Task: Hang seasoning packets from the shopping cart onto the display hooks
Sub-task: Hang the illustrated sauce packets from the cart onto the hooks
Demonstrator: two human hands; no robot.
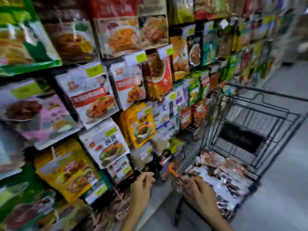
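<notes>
Head view, heavily blurred by motion. Black wire shopping cart (260, 114) stands at right on the grey floor (283, 189), just beside the display wall. Glossy white-and-brown seasoning packets (230, 180) lie in a loose pile on the near part of the cart bottom. The far part of the basket shows bare wire. An orange plastic corner guard (173, 170) marks the cart's near left corner.

The display wall of hanging printed packets (93, 97) fills the left and far side in stacked rows. Yellow-green price tags (94, 70) sit at the hook ends.

Grip, left hand (141, 182): it is raised at the low rows of the display wall with its back toward the camera. The fingers are curled, with the fingertips at a dark hanging packet (155, 165). Blur hides the contact, so it cannot be told whether the fingers pinch that packet or close on nothing.

Grip, right hand (198, 186): it is inside the cart at the near left corner, palm down. The fingers lie fairly straight and slightly spread, resting on top of the seasoning packets. The grip is released.

The cart's near left rim lies between the two hands.
</notes>
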